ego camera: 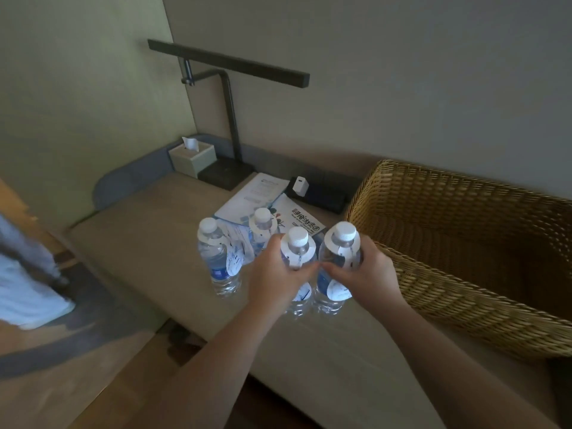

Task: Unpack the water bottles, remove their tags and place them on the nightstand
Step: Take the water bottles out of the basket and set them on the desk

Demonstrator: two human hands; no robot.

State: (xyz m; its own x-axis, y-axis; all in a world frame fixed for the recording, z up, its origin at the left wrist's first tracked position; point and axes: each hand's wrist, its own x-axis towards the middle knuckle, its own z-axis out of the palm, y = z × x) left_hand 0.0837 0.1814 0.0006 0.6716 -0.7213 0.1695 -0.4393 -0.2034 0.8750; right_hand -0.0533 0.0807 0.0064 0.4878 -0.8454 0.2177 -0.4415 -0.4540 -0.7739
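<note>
Bottles: four upright on nightstand (148, 243), tags still on all. Left hand (272, 274) grips one bottle (297, 252); right hand (365, 270) grips another (342, 246); two more (216, 258) just left of left hand. Basket (464, 243) right of right hand. Unpacking apparently done; tag removal pending.

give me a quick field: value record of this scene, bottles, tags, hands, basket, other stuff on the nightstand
bottles: four, upright on the nightstand, caps on
tags: still hanging on all four necks
left hand: left hand grips the near-middle bottle
right hand: right hand grips the near-right bottle
free bottles: far-left bottle, back bottle
basket: wicker basket on the right; the part of its inside in view shows no bottles
other: desk lamp, tissue box, leaflets, white charger
</note>
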